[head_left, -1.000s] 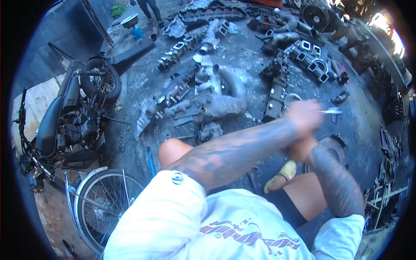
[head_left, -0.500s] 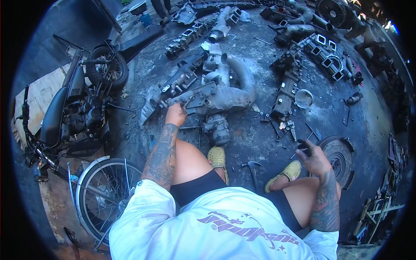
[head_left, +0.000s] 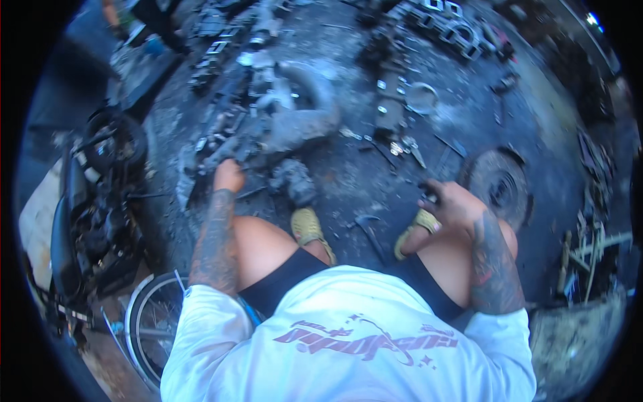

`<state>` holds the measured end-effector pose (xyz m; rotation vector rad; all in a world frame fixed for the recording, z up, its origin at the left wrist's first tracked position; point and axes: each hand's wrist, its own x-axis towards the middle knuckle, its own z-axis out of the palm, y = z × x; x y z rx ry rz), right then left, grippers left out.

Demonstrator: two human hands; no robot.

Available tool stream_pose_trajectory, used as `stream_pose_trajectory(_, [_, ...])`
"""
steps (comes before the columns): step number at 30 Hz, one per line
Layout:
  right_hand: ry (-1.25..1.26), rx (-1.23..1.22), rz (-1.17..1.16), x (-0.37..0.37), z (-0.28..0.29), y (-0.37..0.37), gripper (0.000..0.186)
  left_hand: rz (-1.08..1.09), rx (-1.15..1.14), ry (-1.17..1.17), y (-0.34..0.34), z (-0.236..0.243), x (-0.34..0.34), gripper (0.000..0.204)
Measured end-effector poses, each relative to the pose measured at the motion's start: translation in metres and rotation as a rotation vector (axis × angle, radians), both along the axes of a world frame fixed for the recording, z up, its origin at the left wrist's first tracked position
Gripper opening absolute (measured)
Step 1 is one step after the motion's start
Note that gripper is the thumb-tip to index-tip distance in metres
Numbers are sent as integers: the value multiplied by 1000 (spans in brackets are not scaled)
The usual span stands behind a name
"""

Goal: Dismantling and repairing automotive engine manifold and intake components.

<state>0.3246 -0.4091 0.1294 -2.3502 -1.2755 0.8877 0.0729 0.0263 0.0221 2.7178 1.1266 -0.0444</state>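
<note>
My left hand (head_left: 230,175) is closed at the near left end of a large grey metal engine manifold (head_left: 301,130) with a thick curved pipe. What its fingers hold, if anything, is blurred and hidden. Just right of it on the ground lies a stubby cylindrical metal part (head_left: 293,182). Above my right shoe, my right hand (head_left: 459,206) hangs in the air near my right knee, its blackened fingers loosely bent and apart. I make out nothing in it. A hammer (head_left: 370,236) lies on the ground between my yellow shoes.
Right of my right hand lies a large round toothed disc (head_left: 499,187). A motorcycle (head_left: 70,244) and a spoked wheel (head_left: 149,325) stand on the left. Ahead are a long metal part (head_left: 390,107), a round ring-like piece (head_left: 422,98) and scattered small hardware.
The whole view has swung, shifting the scene left and blurring it. My right hand has come inward and turned, its fingers now pointing left. My left hand stays at the manifold.
</note>
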Motion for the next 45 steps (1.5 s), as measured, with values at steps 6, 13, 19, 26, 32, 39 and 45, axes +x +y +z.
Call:
stream_pose_trajectory(6, [-28, -15, -116, 12, -5, -19, 34, 151, -16, -64, -7, 8, 9, 23])
stream_pose_trajectory(13, [-26, 59, -261, 27, 7, -43, 32, 265, 17, -25, -3, 9, 15, 28])
stream_pose_trajectory(19, [-68, 80, -380, 35, 7, -64, 32, 184, -56, 149, -3, 11, 18, 29])
stream_pose_trajectory(26, [-28, 159, -417, 40, 2, -79, 31, 199, 21, 83, -13, 16, 25, 23])
stream_pose_trajectory(32, [-2, 78, -266, 37, -5, -81, 29, 133, -32, -81, -23, 24, 34, 34])
stream_pose_trajectory(39, [25, -33, -122, 27, -27, -73, 31, 277, -6, 71, -43, 44, 44, 35])
stream_pose_trajectory(45, [44, -161, -220, 33, -15, -77, 35, 267, -87, -75, -38, 43, 34, 29])
